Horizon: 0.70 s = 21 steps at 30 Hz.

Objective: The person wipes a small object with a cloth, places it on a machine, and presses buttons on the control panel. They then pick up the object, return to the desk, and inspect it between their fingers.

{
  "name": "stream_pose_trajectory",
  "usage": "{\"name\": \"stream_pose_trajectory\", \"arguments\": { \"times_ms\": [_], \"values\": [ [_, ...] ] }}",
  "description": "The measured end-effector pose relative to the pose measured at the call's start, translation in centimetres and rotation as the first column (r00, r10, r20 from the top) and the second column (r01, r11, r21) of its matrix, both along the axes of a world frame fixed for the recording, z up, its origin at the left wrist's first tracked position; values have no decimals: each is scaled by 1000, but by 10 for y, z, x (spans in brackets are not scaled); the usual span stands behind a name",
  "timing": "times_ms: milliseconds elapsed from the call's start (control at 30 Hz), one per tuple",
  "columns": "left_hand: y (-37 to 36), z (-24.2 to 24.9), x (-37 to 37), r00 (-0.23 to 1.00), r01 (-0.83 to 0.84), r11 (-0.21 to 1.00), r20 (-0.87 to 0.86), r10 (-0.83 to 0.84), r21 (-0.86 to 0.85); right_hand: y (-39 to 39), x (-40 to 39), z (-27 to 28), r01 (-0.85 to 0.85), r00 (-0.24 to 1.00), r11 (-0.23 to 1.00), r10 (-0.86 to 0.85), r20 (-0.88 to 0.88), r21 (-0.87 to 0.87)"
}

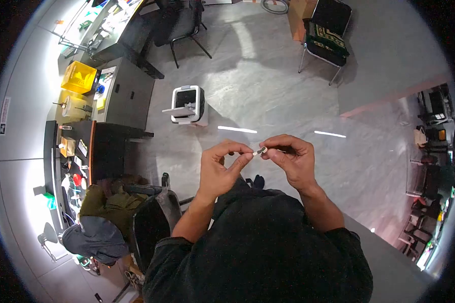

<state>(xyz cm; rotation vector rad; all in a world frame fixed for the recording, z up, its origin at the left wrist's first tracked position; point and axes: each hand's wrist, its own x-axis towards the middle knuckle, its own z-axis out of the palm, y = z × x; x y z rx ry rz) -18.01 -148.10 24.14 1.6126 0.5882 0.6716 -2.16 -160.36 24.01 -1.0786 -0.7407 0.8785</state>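
Between my two hands, in front of my chest, is a small white and dark object (pixel 260 151), too small to name. My left hand (pixel 221 166) pinches its left end between thumb and forefinger. On the other side, the thumb and fingertips of my right hand (pixel 293 160) are closed on its right end. Both hands are raised above the grey floor (pixel 283 96), and the fingertips hide part of the object.
A white and black box (pixel 188 104) with its front flap open stands on the floor ahead. Desks with a yellow crate (pixel 79 77) line the left. Chairs (pixel 328 35) stand farther off. Someone in a dark top (pixel 98 240) sits at the lower left.
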Motion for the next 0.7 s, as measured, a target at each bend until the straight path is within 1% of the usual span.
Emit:
{"name": "stream_pose_trajectory", "arguments": {
  "times_ms": [33,67,100,133,167,233,267,333,467,567,667,700],
  "values": [
    [2,2,7,1000,-31,996,3,31,78,4,6,-1,17,1000,1000,-17,2,6],
    [6,1,13,998,-66,964,23,62,257,9,12,-2,34,999,999,-34,2,13],
    [13,1,20,995,-100,899,47,88,427,14,20,-3,19,994,1000,-19,-107,-3],
    [21,0,27,991,-133,802,76,109,582,20,29,-6,2,977,1000,-6,-213,-18],
    [29,0,34,989,-149,739,89,120,657,27,39,-8,-15,949,999,4,-316,-32],
    [49,2,46,984,-175,591,113,141,787,48,58,-15,-48,908,999,41,-416,-9],
    [61,1,52,984,-171,563,111,139,809,60,67,-18,-66,882,998,59,-467,3],
    [91,0,66,985,-162,500,111,130,851,88,85,-22,-93,876,996,74,-477,-17],
    [168,-6,99,988,-146,456,104,117,878,163,123,-24,-106,872,993,67,-486,-54],
    [229,0,126,989,-135,438,96,110,889,225,149,-22,-67,905,996,34,-424,-62],
    [296,16,154,993,-107,378,83,80,920,284,181,-31,-89,943,995,99,-317,44],
    [318,19,162,995,-97,351,80,64,931,302,190,-25,-90,952,996,88,-294,9]
  ]
}}
